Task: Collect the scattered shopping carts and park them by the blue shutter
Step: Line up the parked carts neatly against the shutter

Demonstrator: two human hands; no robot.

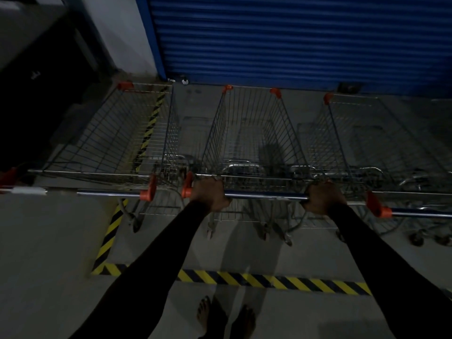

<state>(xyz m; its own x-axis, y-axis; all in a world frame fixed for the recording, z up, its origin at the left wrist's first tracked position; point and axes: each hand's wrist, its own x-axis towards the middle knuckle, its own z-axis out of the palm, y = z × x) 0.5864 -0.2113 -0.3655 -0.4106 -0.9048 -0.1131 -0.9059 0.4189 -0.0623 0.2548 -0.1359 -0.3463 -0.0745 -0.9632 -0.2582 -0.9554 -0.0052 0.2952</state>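
Note:
Three wire shopping carts with orange corner caps stand side by side, noses toward the blue shutter (293, 37). The middle cart (252, 133) has a blue handle bar (264, 195). My left hand (209, 194) grips that bar near its left orange end. My right hand (322, 197) grips its right end. A left cart (117, 135) and a right cart (381, 138) flank it, their handles roughly level with the one I hold.
Yellow-black hazard tape (269, 281) marks a floor bay around the carts. A grey wall (117, 33) and a dark recess (36, 99) lie to the left. My bare feet (225, 316) stand on grey concrete behind the tape.

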